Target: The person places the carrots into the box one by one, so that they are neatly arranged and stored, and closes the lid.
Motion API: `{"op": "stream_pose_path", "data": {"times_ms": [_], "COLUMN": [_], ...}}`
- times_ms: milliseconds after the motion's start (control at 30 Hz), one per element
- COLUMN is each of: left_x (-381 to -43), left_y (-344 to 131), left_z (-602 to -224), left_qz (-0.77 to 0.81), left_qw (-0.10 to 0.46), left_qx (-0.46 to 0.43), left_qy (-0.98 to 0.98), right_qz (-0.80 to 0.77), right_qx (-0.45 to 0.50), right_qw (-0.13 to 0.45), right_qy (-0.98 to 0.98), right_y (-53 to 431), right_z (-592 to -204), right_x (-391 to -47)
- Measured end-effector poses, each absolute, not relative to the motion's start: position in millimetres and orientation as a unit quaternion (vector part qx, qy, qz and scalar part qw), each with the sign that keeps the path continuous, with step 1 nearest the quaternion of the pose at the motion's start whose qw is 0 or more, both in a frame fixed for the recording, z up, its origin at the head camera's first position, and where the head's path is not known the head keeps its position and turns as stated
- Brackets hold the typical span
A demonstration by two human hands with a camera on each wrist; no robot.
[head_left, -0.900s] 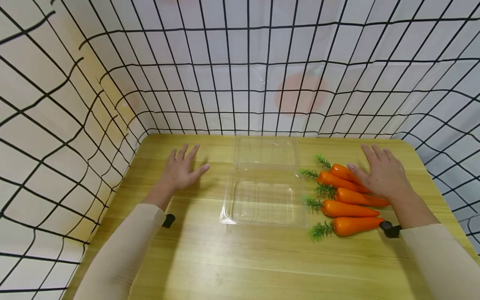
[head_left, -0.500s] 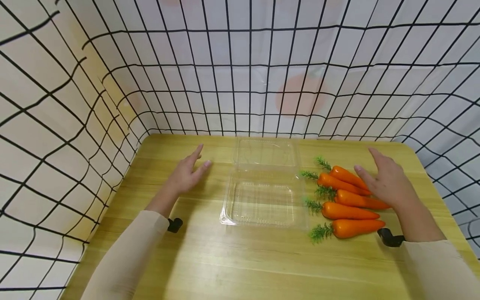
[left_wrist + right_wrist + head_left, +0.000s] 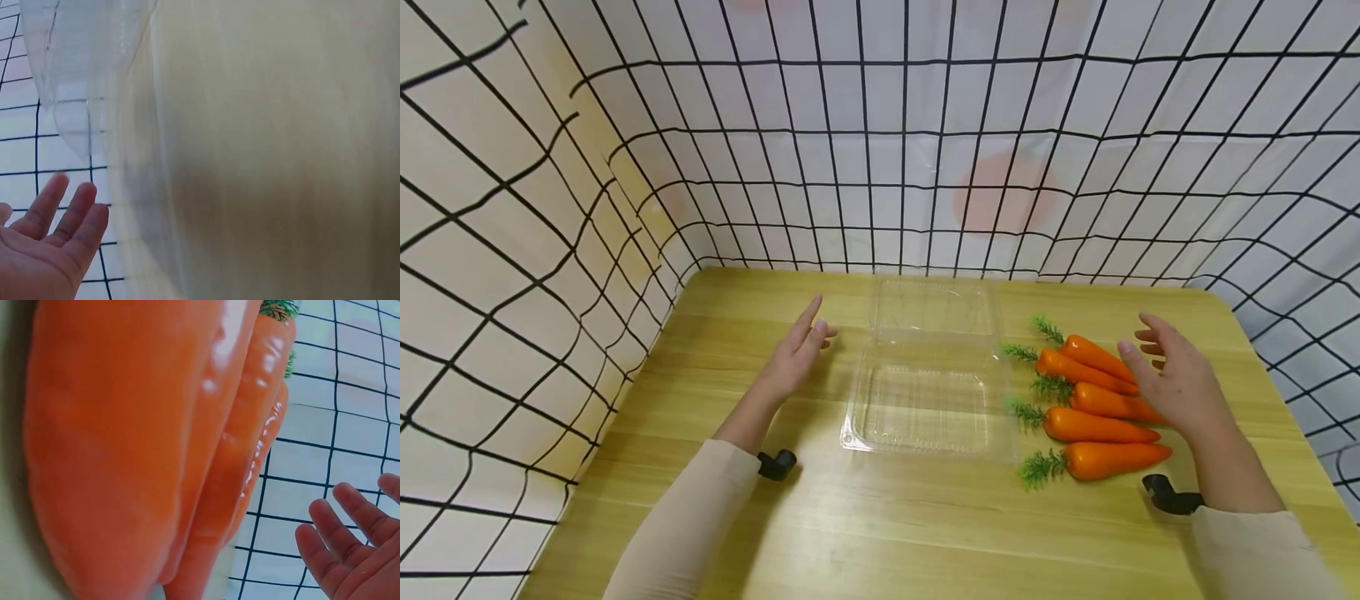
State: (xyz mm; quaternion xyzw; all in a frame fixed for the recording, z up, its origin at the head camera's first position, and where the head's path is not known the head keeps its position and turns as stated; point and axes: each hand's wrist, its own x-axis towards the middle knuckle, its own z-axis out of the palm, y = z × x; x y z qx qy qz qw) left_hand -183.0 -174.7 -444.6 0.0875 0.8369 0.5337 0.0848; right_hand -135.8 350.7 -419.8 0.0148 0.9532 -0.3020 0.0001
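Clear container (image 3: 925, 408) lying open between my hands, five carrots (image 3: 1101, 425) to its right.
On the worktop (image 3: 910, 533), its lid (image 3: 934, 307) lies flat toward the black wire grid (image 3: 903, 131); my left hand (image 3: 790, 362) is just left of it, fingers loosely apart, while my right hand (image 3: 1187, 383), fingers also parted, is near the carrots' narrow ends, their green tops (image 3: 1028, 411) facing the container.

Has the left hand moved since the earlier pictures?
Yes: in the head view, the left hand has moved rightward, closer to the clear box, which stays in place.
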Motion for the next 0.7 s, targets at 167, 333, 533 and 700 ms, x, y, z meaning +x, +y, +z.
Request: {"op": "stream_pose_path", "data": {"times_ms": [167,333,533,700], "left_x": [-183,-182,-181,-180], "left_y": [-165,-158,-152,-148], "left_z": [-450,-454,-456,-456], "left_qz": [0.581,0.609,0.627,0.623], "left_qw": [0.095,0.104,0.115,0.117], "left_qx": [0.081,0.086,0.095,0.094], "left_qy": [0.804,0.781,0.765,0.768], "right_qz": [-0.329,-0.346,-0.357,-0.358], "right_qx": [0.020,0.032,0.025,0.005], "right_qw": [-0.003,0.011,0.010,0.022], "right_qy": [0.944,0.938,0.934,0.933], "right_y": [349,348,355,354], "right_z": [-422,-423,-427,-430], "right_x": [-128,-119,-110,-104]}}
